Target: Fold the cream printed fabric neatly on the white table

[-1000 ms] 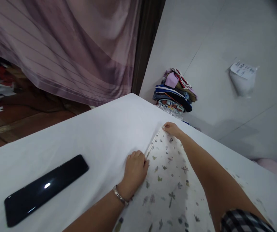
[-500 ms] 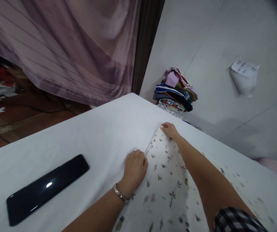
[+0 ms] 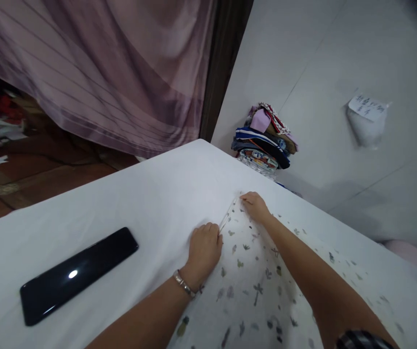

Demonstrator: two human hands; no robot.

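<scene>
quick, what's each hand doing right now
Left hand: closed, holding the near-side edge of the patterned cloth.
Right hand: closed, pinching the same cloth at its far end.

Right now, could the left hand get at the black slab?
Probably yes: nothing stands between the left hand and the black slab, though the hand would likely first have to release the printed cloth.
</scene>
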